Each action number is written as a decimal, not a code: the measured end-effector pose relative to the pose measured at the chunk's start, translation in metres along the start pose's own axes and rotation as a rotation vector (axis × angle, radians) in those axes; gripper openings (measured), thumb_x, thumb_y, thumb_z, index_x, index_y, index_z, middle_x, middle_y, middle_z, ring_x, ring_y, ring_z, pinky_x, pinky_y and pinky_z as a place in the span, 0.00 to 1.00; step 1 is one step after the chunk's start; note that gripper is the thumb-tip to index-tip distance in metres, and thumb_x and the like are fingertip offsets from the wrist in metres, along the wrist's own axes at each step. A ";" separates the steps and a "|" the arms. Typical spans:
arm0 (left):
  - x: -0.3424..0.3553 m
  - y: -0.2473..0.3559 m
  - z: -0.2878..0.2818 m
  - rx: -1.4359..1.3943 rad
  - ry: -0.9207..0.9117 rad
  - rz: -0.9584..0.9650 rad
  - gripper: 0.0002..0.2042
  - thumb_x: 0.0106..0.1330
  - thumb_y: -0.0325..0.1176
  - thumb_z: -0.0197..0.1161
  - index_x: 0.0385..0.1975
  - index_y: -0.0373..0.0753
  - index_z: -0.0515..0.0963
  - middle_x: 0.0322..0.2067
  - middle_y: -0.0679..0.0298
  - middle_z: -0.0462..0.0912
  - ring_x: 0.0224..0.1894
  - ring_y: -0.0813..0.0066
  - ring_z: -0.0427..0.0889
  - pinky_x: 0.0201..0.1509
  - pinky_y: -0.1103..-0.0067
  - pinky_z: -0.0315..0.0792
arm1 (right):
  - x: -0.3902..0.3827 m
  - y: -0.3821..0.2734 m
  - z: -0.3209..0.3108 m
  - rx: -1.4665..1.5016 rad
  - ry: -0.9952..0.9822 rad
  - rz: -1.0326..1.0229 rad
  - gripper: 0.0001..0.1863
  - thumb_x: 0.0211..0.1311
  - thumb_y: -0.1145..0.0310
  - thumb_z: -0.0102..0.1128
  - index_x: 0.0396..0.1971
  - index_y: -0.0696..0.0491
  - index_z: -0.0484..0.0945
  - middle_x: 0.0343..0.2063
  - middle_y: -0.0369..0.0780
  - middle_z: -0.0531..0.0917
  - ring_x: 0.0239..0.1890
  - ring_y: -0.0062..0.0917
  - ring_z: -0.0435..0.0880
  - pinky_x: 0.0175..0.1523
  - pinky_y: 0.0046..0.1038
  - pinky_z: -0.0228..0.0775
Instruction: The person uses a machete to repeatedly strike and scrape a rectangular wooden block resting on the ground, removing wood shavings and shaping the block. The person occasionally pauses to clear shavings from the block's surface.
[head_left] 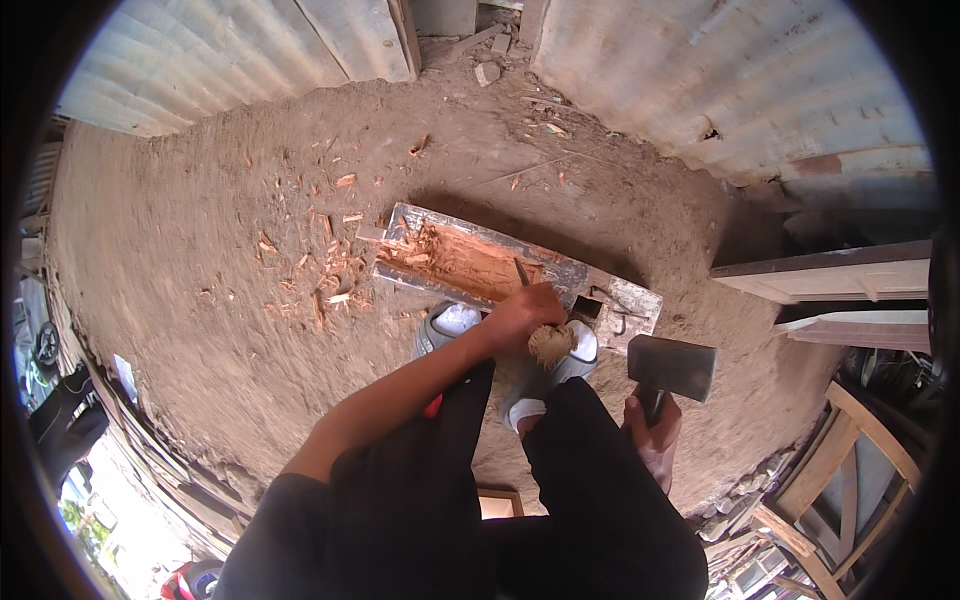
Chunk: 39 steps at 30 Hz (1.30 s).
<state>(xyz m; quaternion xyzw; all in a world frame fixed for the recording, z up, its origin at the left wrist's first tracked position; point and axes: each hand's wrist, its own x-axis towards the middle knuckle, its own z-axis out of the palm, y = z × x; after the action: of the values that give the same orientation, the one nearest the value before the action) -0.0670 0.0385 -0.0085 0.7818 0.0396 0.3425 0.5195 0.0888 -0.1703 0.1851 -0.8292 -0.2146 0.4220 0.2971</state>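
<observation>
On the ground before me lies a long wooden block (565,268) with a reddish trough cut along it. My left hand (525,315) is closed around a chisel, whose dark blade (521,271) slants into the right part of the trough. The chisel's frayed, mushroomed wooden butt (551,346) points up toward me. Off to the right, my right hand (655,428) grips the handle of a hammer with a heavy, blocky head (672,368); the head is raised and apart from the chisel. Loose chips (417,258) lie in the trough's left end.
My shoes (435,338) are against the block's near side. Wood chips (322,270) litter the dirt to the left. Corrugated metal sheets (740,80) stand at the back. Wooden panels (830,275) lean at the right, above a wooden frame (820,470). Bent metal pieces (620,303) sit on the block's right end.
</observation>
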 end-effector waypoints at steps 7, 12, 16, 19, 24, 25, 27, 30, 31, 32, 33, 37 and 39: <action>0.003 0.005 -0.006 0.028 0.080 -0.043 0.17 0.40 0.33 0.70 0.32 0.35 0.79 0.29 0.55 0.78 0.38 0.50 0.78 0.42 0.62 0.73 | 0.001 -0.006 0.012 -0.175 0.032 -0.320 0.11 0.63 0.73 0.69 0.42 0.56 0.79 0.23 0.38 0.81 0.21 0.25 0.80 0.28 0.30 0.72; 0.005 0.004 -0.009 -0.008 0.111 -0.089 0.16 0.46 0.36 0.73 0.32 0.35 0.79 0.29 0.54 0.78 0.37 0.51 0.79 0.40 0.61 0.74 | 0.002 0.006 0.018 -0.541 0.024 -0.593 0.14 0.61 0.71 0.72 0.45 0.55 0.79 0.25 0.41 0.84 0.25 0.31 0.85 0.31 0.34 0.77; 0.008 -0.002 0.000 -0.028 0.146 -0.021 0.16 0.47 0.36 0.74 0.32 0.36 0.79 0.29 0.54 0.79 0.37 0.51 0.79 0.41 0.61 0.74 | 0.019 0.006 0.028 -0.542 -0.186 -0.463 0.18 0.62 0.65 0.71 0.50 0.52 0.78 0.31 0.49 0.87 0.34 0.47 0.88 0.39 0.41 0.80; 0.001 -0.006 -0.004 -0.002 0.106 0.012 0.15 0.48 0.35 0.73 0.33 0.35 0.79 0.31 0.54 0.79 0.38 0.50 0.79 0.42 0.62 0.74 | 0.031 -0.004 0.028 -0.564 -0.311 -0.578 0.20 0.63 0.74 0.62 0.55 0.54 0.75 0.31 0.53 0.85 0.32 0.53 0.85 0.36 0.44 0.78; 0.001 0.000 -0.006 0.027 0.034 -0.028 0.15 0.46 0.33 0.73 0.34 0.35 0.80 0.34 0.53 0.81 0.40 0.49 0.80 0.44 0.62 0.74 | 0.014 0.012 0.032 -0.441 -0.289 -0.495 0.21 0.59 0.74 0.67 0.53 0.54 0.75 0.31 0.53 0.85 0.32 0.52 0.86 0.35 0.43 0.78; -0.001 -0.002 -0.005 0.038 0.034 -0.029 0.16 0.46 0.33 0.73 0.34 0.35 0.80 0.34 0.53 0.81 0.40 0.49 0.80 0.44 0.62 0.74 | 0.017 0.000 0.035 -0.475 -0.291 -0.500 0.18 0.60 0.74 0.68 0.50 0.55 0.75 0.29 0.51 0.84 0.30 0.51 0.86 0.33 0.43 0.77; -0.002 -0.008 -0.001 0.043 0.044 -0.007 0.17 0.45 0.33 0.72 0.35 0.35 0.79 0.34 0.53 0.81 0.40 0.49 0.80 0.44 0.62 0.75 | 0.028 -0.024 0.037 -0.544 -0.294 -0.508 0.13 0.61 0.73 0.70 0.43 0.57 0.76 0.26 0.49 0.83 0.27 0.48 0.86 0.29 0.42 0.75; -0.002 -0.012 0.004 0.040 0.061 0.025 0.18 0.43 0.32 0.72 0.35 0.34 0.79 0.33 0.53 0.81 0.40 0.49 0.80 0.44 0.61 0.75 | 0.019 -0.007 0.032 -0.486 -0.191 -0.636 0.11 0.62 0.75 0.69 0.41 0.56 0.76 0.23 0.49 0.82 0.26 0.49 0.86 0.27 0.41 0.74; -0.001 -0.008 0.001 0.051 0.058 0.010 0.18 0.43 0.32 0.71 0.35 0.34 0.79 0.33 0.53 0.81 0.40 0.49 0.80 0.44 0.61 0.75 | 0.021 -0.003 0.034 -0.467 -0.184 -0.642 0.10 0.63 0.74 0.68 0.41 0.56 0.76 0.23 0.49 0.82 0.26 0.49 0.86 0.27 0.41 0.74; 0.001 -0.005 0.000 0.061 0.055 -0.005 0.18 0.43 0.32 0.71 0.35 0.34 0.79 0.34 0.53 0.81 0.40 0.49 0.80 0.44 0.61 0.75 | 0.023 0.002 0.038 -0.448 -0.177 -0.648 0.10 0.63 0.74 0.68 0.40 0.56 0.75 0.23 0.49 0.82 0.26 0.49 0.86 0.27 0.41 0.74; 0.000 -0.006 0.003 0.059 0.045 -0.015 0.18 0.43 0.32 0.71 0.35 0.34 0.79 0.33 0.53 0.81 0.40 0.49 0.80 0.45 0.61 0.75 | 0.024 0.006 0.039 -0.428 -0.170 -0.654 0.10 0.63 0.74 0.68 0.40 0.56 0.75 0.23 0.49 0.82 0.26 0.49 0.86 0.27 0.42 0.74; -0.005 -0.007 0.006 0.105 0.057 -0.086 0.18 0.43 0.32 0.71 0.36 0.34 0.80 0.33 0.54 0.81 0.40 0.49 0.80 0.45 0.60 0.75 | 0.024 -0.021 0.029 -0.526 -0.247 -0.534 0.13 0.62 0.73 0.69 0.44 0.56 0.75 0.25 0.49 0.82 0.26 0.48 0.85 0.28 0.42 0.75; 0.002 -0.006 0.007 0.116 0.094 -0.117 0.18 0.43 0.32 0.71 0.36 0.34 0.80 0.33 0.53 0.81 0.40 0.48 0.80 0.45 0.60 0.75 | 0.008 -0.022 0.022 -0.441 -0.227 -0.421 0.20 0.60 0.72 0.70 0.51 0.56 0.75 0.30 0.48 0.83 0.27 0.47 0.85 0.32 0.44 0.77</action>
<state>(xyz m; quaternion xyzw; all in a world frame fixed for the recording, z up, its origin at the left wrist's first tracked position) -0.0601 0.0362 -0.0139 0.7900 0.1295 0.3452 0.4899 0.0727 -0.1426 0.1849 -0.7589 -0.4991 0.3843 0.1653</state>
